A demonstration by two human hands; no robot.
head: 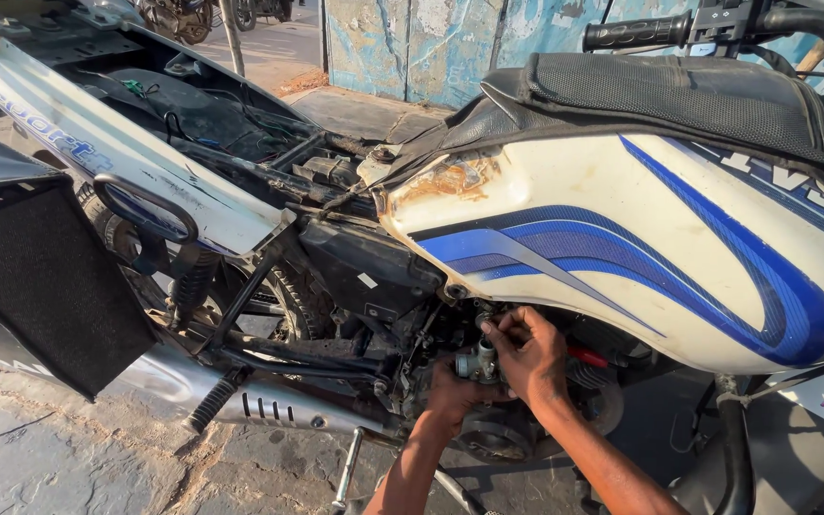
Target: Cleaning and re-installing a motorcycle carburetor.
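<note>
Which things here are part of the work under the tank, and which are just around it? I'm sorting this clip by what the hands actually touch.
In hand:
- small metal carburettor, under the fuel tank
- left hand beneath it, right hand on top, fingers on it

Just around:
- chrome exhaust
- handlebar grip
- black seat pad leaning at left
- side stand

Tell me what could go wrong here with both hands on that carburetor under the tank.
The carburetor sits in a cramped gap under the fuel tank, gripped by the left hand and right hand; it could slip and drop into the engine bay. Fingers could get pinched against the nearby hoses and frame. The exhaust pipe lies just beneath the forearms; if hot, it could burn.
</note>
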